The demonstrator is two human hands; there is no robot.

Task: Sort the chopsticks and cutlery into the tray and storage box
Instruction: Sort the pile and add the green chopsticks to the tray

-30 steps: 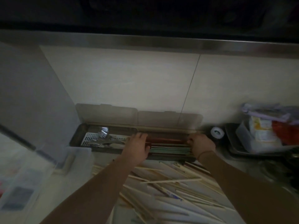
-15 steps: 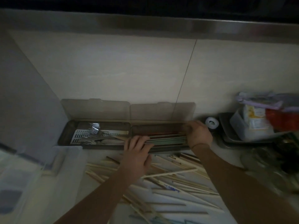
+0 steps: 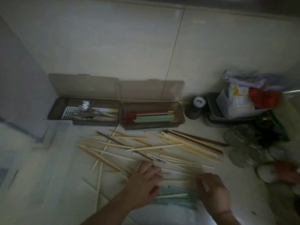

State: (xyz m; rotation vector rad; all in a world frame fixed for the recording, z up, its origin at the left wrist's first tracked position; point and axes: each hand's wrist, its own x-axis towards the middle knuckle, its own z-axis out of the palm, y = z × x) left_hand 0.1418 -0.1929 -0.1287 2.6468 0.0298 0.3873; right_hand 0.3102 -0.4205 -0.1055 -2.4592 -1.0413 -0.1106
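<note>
Both hands are low over the loose chopsticks [image 3: 146, 146] scattered on the tabletop [image 3: 53, 184]. The left hand [image 3: 144, 184] lies on the pile with its fingers curled, and the picture is too blurred to tell if its grip holds a stick or only presses on them. The right hand [image 3: 214, 192] is just beside it, fingers bent down onto the pale green chopsticks [image 3: 175, 194] near the front edge; here also I cannot tell if the grip is closed on anything.

The loose chopsticks are mostly light wood, with a few dark brown ones at the right side, and they cross each other in many directions.

Behind the pile, against the wall, stand two boxes with their lids open and leaning back. The storage box [image 3: 152, 116] on the right holds red and pale green chopsticks laid side by side along its length. The tray [image 3: 84, 113] on the left holds metal cutlery [image 3: 84, 114] on a white slotted insert.

To the right of the storage box stands a small dark jar [image 3: 195, 108], and further right a container with packets [image 3: 243, 101] and some glass jars [image 3: 243, 150]
</note>
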